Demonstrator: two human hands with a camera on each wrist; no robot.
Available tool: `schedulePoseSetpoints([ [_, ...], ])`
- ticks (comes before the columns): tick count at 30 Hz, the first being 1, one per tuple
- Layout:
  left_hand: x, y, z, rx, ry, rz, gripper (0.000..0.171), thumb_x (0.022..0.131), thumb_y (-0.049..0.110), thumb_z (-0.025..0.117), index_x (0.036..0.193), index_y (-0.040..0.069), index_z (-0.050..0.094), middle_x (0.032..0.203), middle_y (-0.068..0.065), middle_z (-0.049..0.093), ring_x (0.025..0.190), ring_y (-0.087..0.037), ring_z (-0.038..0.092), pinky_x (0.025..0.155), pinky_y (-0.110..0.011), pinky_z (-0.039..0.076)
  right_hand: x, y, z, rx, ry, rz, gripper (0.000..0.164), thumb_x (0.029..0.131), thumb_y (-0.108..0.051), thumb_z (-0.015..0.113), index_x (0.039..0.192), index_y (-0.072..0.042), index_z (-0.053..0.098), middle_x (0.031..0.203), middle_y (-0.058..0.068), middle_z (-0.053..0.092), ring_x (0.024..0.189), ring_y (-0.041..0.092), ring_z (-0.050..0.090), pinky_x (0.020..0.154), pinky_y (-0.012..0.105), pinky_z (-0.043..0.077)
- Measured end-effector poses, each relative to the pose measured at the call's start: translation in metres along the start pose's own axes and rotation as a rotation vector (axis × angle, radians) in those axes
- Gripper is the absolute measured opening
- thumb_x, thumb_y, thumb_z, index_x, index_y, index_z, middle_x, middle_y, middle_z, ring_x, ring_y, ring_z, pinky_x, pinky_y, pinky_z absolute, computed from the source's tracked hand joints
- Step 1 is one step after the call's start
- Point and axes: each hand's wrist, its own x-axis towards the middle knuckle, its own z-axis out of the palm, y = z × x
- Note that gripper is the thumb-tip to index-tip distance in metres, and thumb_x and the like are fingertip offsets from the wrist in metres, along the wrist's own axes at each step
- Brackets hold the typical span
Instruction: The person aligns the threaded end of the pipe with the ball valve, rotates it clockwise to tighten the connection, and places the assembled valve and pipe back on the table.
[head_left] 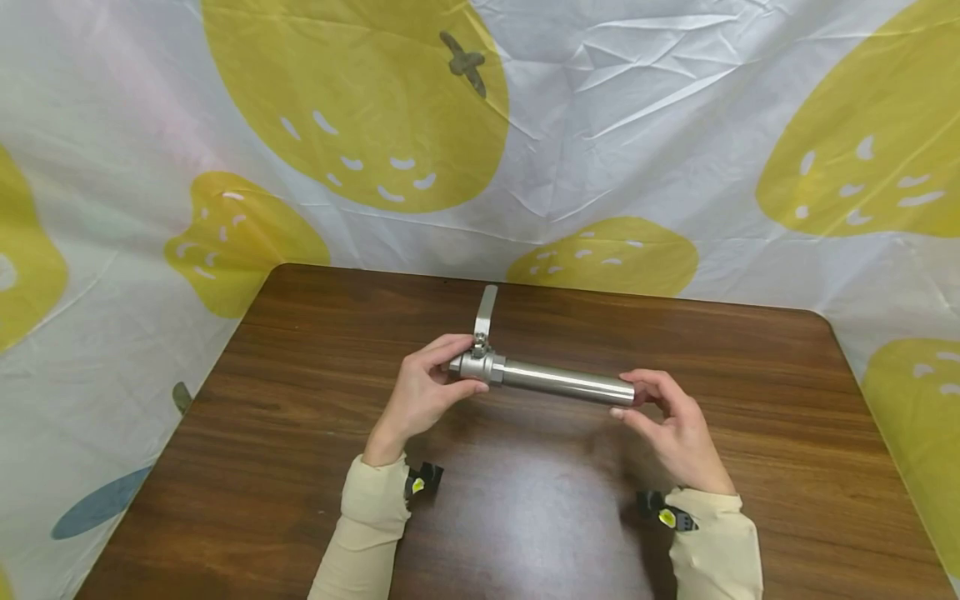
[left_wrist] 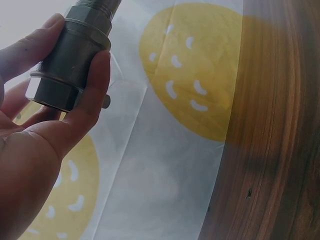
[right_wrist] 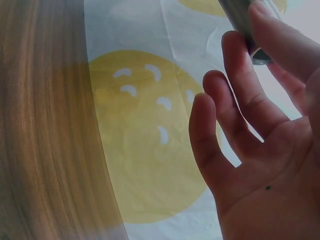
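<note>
My left hand point(head_left: 417, 393) grips the silvery body of a ball valve point(head_left: 477, 366), thumb on the near side and fingers on the far side. The valve's flat lever handle point(head_left: 486, 310) points away toward the back of the table. A shiny metal pipe point(head_left: 567, 382) runs to the right from the valve's hex end. At the pipe's far right end, my right hand point(head_left: 679, 433) pinches it between thumb and fingers. The left wrist view shows the hex end of the valve point(left_wrist: 67, 70) between thumb and fingers. In the right wrist view the pipe's open end point(right_wrist: 259, 56) shows, other fingers spread.
A brown wood-grain table point(head_left: 292, 467) lies under both hands. Behind it and along its sides hangs a white cloth point(head_left: 600, 133) with large yellow fruit prints. Black wrist cameras point(head_left: 424, 481) sit on both cuffs.
</note>
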Motion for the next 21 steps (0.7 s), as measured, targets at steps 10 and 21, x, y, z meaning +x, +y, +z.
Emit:
schedulePoseSetpoints([
  [10, 0.000, -0.003, 0.000, -0.009, -0.003, 0.021, 0.054, 0.066, -0.008, 0.073, 0.116, -0.010, 0.054, 0.116, -0.020, 0.053, 0.095, -0.013, 0.053, 0.081, -0.020, 0.049, 0.000, -0.001, -0.001, 0.021, -0.020, 0.050, 0.040, 0.075, 0.001, 0.069, 0.112, -0.008, 0.057, 0.086, -0.001, 0.059, 0.080, 0.008, 0.054, 0.071, 0.017, 0.044],
  [21, 0.000, -0.024, -0.002, -0.022, -0.008, 0.044, 0.055, 0.066, 0.003, 0.077, 0.117, -0.001, 0.056, 0.117, -0.011, 0.054, 0.097, -0.016, 0.053, 0.082, -0.024, 0.049, 0.000, -0.004, -0.002, 0.005, -0.028, 0.085, 0.030, 0.079, -0.004, 0.066, 0.107, -0.011, 0.058, 0.088, -0.004, 0.058, 0.082, 0.008, 0.053, 0.071, 0.015, 0.043],
])
